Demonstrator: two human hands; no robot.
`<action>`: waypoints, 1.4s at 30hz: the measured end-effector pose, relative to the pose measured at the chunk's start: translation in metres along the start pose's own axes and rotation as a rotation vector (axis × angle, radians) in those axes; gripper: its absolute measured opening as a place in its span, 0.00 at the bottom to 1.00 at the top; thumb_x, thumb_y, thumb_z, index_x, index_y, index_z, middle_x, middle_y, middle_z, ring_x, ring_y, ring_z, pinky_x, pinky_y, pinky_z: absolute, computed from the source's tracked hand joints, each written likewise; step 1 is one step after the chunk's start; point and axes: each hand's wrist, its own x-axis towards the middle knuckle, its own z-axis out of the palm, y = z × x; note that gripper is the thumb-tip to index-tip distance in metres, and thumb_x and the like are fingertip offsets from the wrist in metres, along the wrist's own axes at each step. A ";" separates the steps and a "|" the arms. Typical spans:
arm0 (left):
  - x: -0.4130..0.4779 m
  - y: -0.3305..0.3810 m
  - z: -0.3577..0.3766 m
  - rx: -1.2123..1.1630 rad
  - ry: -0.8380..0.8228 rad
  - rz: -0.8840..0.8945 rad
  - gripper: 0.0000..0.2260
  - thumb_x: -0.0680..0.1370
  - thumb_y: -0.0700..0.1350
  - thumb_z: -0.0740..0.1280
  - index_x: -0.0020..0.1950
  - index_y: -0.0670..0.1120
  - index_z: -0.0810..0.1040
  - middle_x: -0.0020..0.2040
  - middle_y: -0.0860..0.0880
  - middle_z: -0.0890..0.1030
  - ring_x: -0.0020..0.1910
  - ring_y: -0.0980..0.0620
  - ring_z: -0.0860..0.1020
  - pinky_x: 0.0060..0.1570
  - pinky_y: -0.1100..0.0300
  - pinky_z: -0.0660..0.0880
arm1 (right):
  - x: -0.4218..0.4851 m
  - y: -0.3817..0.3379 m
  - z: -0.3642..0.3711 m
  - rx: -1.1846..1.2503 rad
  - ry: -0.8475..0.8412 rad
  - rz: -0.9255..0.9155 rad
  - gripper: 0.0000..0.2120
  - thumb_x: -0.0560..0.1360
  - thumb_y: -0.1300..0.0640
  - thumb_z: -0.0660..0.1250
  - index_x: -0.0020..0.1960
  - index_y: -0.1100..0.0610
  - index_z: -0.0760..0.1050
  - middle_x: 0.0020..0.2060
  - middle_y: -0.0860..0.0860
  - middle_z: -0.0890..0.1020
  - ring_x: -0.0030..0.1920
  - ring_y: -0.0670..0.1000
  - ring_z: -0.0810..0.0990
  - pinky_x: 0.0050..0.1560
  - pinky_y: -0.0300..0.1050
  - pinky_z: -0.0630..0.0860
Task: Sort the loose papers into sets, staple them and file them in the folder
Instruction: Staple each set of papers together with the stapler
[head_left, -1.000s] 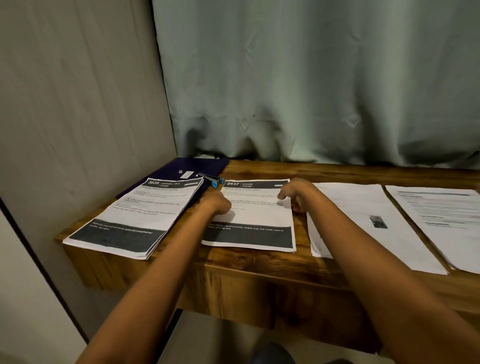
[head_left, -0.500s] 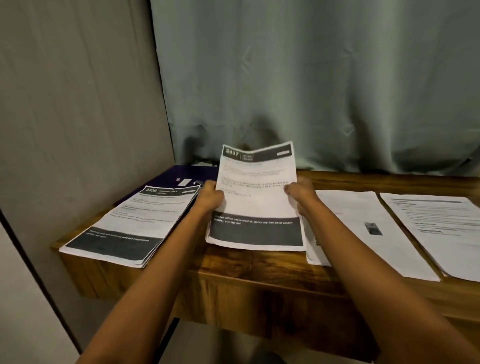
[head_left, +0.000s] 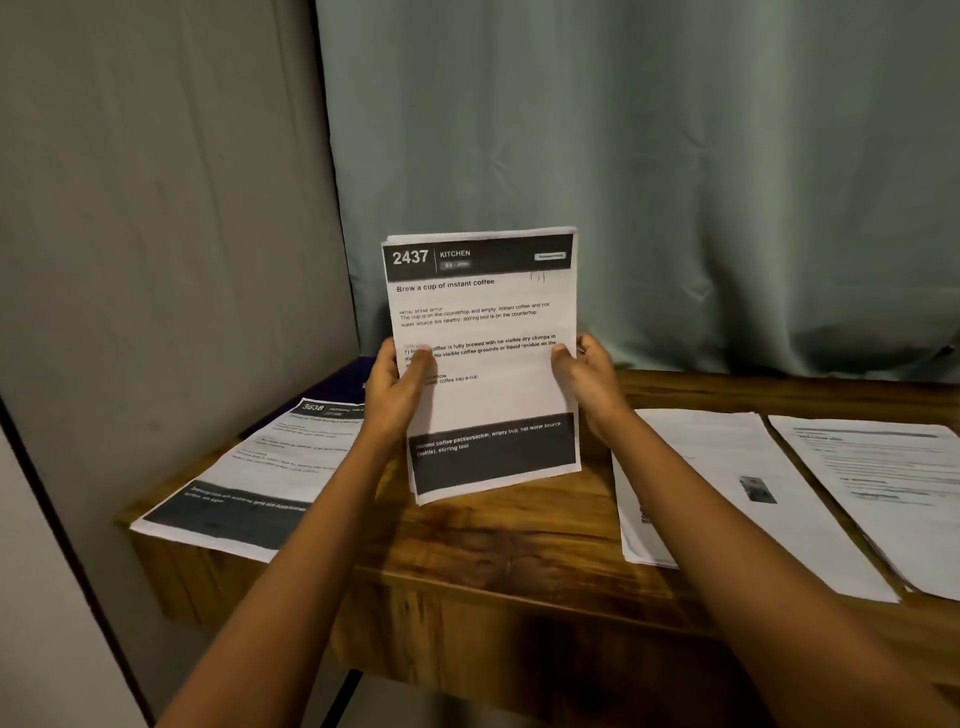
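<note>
Wooden table (head_left: 509, 545): bearing every item.
Left hand (head_left: 395, 384), right hand (head_left: 587, 379): each is gripping a side edge of the "2437 Kitchen" set (head_left: 488, 322), holding it upright over the tabletop, probably squaring the sheets for stapling.
"3638" set (head_left: 270, 467): lying flat at left, overlapping the purple folder (head_left: 343, 382) behind.
Loose stacks (head_left: 727, 493): lying at right, probably waiting their turn.

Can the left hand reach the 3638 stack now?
Likely yes: the 3638 stack lies uncovered near the left hand, nothing between; but that hand grips the 2437 set and must release first.
</note>
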 end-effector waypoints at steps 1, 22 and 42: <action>0.003 0.005 -0.002 -0.034 -0.007 0.017 0.11 0.80 0.48 0.64 0.62 0.48 0.73 0.56 0.52 0.81 0.51 0.54 0.81 0.48 0.56 0.79 | 0.003 -0.003 0.000 -0.024 -0.002 -0.027 0.14 0.81 0.58 0.60 0.66 0.58 0.69 0.59 0.52 0.78 0.53 0.50 0.79 0.49 0.41 0.78; 0.068 0.095 -0.015 -0.351 -0.651 0.009 0.21 0.79 0.46 0.63 0.72 0.56 0.67 0.60 0.46 0.80 0.52 0.48 0.81 0.50 0.52 0.80 | 0.042 -0.064 0.002 0.182 -0.014 -0.088 0.07 0.80 0.59 0.61 0.56 0.55 0.76 0.42 0.47 0.83 0.34 0.42 0.83 0.29 0.34 0.75; 0.067 0.083 0.005 -0.682 -0.458 0.132 0.10 0.68 0.47 0.75 0.44 0.45 0.79 0.58 0.43 0.82 0.60 0.46 0.78 0.52 0.54 0.78 | 0.044 -0.057 0.014 0.196 0.011 -0.037 0.08 0.81 0.58 0.59 0.51 0.55 0.77 0.44 0.50 0.84 0.41 0.49 0.84 0.37 0.42 0.80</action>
